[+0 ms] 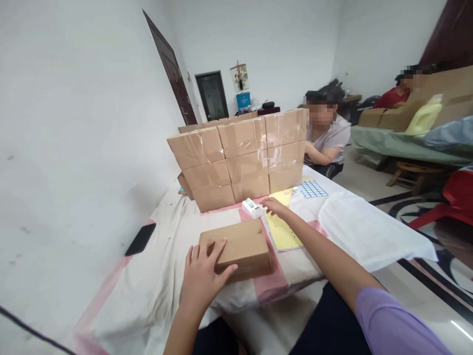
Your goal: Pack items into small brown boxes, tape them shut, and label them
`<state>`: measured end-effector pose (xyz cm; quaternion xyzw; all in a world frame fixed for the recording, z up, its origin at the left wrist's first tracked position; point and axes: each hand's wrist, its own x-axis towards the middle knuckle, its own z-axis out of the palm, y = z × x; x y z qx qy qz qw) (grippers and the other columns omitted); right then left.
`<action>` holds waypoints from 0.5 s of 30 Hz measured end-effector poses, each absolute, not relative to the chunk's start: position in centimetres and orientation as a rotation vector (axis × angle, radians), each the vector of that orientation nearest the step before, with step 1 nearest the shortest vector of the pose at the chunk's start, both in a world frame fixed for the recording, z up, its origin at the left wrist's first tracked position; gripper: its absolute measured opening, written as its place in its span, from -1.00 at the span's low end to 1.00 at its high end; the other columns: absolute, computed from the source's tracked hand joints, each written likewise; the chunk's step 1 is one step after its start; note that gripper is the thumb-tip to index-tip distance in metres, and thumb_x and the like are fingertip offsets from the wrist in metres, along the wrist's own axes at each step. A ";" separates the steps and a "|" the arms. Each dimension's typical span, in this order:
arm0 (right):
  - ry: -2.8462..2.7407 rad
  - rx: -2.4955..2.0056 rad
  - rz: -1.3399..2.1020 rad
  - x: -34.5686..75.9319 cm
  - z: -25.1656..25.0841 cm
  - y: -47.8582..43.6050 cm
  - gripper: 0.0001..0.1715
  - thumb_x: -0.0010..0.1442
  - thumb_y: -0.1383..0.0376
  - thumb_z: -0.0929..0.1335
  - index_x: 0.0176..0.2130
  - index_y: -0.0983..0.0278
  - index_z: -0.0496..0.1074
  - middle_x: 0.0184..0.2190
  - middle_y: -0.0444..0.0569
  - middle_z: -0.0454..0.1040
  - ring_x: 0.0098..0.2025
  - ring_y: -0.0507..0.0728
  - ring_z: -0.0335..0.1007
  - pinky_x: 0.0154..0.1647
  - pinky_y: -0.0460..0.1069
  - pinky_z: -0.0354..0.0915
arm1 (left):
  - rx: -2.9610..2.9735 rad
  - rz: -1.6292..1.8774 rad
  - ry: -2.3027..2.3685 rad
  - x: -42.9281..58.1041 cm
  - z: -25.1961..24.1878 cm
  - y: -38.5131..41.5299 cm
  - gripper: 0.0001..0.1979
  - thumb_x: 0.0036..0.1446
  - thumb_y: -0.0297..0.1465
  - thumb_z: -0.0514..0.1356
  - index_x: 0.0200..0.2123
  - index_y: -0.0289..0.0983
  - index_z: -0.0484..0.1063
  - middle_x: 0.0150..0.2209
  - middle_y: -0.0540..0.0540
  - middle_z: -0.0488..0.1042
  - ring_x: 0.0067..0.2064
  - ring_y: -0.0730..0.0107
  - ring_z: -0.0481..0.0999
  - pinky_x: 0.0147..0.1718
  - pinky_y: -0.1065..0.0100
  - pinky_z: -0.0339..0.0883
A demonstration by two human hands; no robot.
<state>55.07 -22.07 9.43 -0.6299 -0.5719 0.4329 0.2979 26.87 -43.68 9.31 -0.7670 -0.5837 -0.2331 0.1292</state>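
Left hand (204,276) flat on closed cardboard box (240,248) (contents hidden), right hand (275,206) fingers loosely spread touching white device (253,208).

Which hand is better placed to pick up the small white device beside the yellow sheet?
The right hand, probably: its fingertips are right beside the white device, while the left hand rests on the cardboard box, nearer the body.

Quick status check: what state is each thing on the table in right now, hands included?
cardboard box: closed, lying flat under the left hand.
left hand: open, resting on the cardboard box.
right hand: open, fingers at the small white device.
stacked boxes: taped shut, three high.
black phone: lying flat, dark.
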 end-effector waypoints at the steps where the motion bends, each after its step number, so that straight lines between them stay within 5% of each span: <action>1: -1.500 -1.691 1.196 54.8 8.8 -21.2 -0.64 0.37 0.15 0.38 0.06 0.32 0.43 -0.03 0.04 0.50 -0.11 0.14 0.51 -0.11 0.11 0.50 | -2.219 -0.675 -1.681 26.8 9.1 -43.6 -0.39 0.15 0.04 0.24 0.23 -0.01 0.41 0.06 -0.20 0.43 0.05 -0.04 0.39 0.16 -0.12 0.20; 15: -1.445 -1.734 1.343 53.0 7.3 -19.4 -0.60 0.37 0.16 0.38 0.11 0.31 0.42 0.07 0.07 0.46 0.01 0.20 0.48 0.00 0.18 0.47 | -2.126 -0.661 -1.637 26.8 8.3 -44.2 -0.40 0.18 0.08 0.15 0.20 -0.05 0.45 0.05 -0.23 0.45 0.01 -0.03 0.40 0.09 -0.02 0.22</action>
